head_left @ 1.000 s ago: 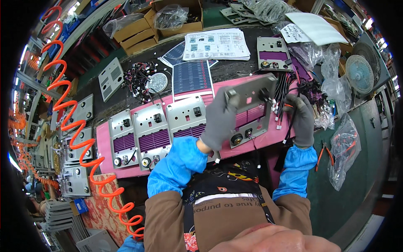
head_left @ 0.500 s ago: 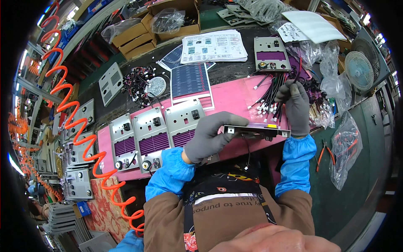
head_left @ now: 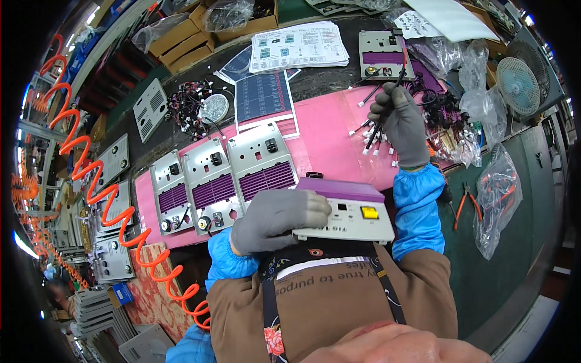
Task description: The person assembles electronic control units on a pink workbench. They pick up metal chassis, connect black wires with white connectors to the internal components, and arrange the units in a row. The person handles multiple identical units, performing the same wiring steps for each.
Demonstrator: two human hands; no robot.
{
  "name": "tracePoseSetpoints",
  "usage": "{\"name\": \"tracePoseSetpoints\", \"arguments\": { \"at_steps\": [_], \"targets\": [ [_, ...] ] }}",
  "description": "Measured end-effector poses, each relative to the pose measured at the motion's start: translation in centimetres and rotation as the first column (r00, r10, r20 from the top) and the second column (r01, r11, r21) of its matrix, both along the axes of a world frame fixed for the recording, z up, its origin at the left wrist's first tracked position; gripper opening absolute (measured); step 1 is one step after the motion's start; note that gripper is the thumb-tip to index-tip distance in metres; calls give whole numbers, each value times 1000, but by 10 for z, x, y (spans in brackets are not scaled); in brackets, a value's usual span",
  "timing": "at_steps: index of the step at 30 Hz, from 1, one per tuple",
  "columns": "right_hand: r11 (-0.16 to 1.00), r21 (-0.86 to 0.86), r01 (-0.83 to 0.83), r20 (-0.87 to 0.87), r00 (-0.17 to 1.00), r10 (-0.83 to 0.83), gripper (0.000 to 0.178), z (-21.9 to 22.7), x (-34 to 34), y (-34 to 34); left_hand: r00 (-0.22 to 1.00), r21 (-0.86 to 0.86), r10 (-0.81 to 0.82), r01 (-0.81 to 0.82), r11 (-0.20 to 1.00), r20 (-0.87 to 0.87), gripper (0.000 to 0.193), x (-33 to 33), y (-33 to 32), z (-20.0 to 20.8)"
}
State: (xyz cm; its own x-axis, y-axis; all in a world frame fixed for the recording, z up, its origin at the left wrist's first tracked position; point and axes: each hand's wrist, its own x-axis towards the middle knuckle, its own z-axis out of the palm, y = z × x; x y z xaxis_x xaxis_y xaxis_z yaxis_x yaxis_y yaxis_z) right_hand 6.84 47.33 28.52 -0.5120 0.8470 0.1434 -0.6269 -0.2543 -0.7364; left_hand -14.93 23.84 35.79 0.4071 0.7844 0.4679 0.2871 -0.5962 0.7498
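In a grey glove, my left hand (head_left: pixel 278 221) is closed on the left end of a metal panel (head_left: pixel 378 227) with a purple grille and a yellow rocker switch, held tilted close to my body. My right hand (head_left: pixel 404 127), gloved too, is raised over the pink mat (head_left: pixel 327 139) with its fingers closed round a dark wire (head_left: pixel 402 74) that shows above them. White connector plugs (head_left: pixel 375 148) on black leads lie just below it. Three similar panels with purple grilles, among them the middle panel (head_left: pixel 210 181), lie side by side left of the held one.
An orange coiled hose (head_left: pixel 115 215) hangs at the left. Another panel (head_left: pixel 381 60) lies at the back, beside printed sheets (head_left: pixel 296 48). Tangled wires (head_left: pixel 190 112) surround a round dish (head_left: pixel 213 109). Orange-handled pliers (head_left: pixel 467 206) and a bagged tool (head_left: pixel 497 202) lie at right, below a fan (head_left: pixel 517 94).
The panel in my left hand has come nearer my body and turned, so its labelled face with the yellow switch now shows. My right hand has shifted slightly left and pulls up a dark wire.
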Motion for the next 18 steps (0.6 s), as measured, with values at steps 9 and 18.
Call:
{"name": "tracePoseSetpoints", "arguments": {
  "at_steps": [9, 18],
  "targets": [
    [982, -88, -169, -5, 986, 169, 33, -2, -18, -22, 830, -127, -491, 535, 835, 265, 41, -17, 13, -15],
    [969, 33, -246, 225, 946, 232, 35, 11, -36, -48, 886, -498, 402, -248, 831, 231, 30, -12, 114, -5]
  ]
}}
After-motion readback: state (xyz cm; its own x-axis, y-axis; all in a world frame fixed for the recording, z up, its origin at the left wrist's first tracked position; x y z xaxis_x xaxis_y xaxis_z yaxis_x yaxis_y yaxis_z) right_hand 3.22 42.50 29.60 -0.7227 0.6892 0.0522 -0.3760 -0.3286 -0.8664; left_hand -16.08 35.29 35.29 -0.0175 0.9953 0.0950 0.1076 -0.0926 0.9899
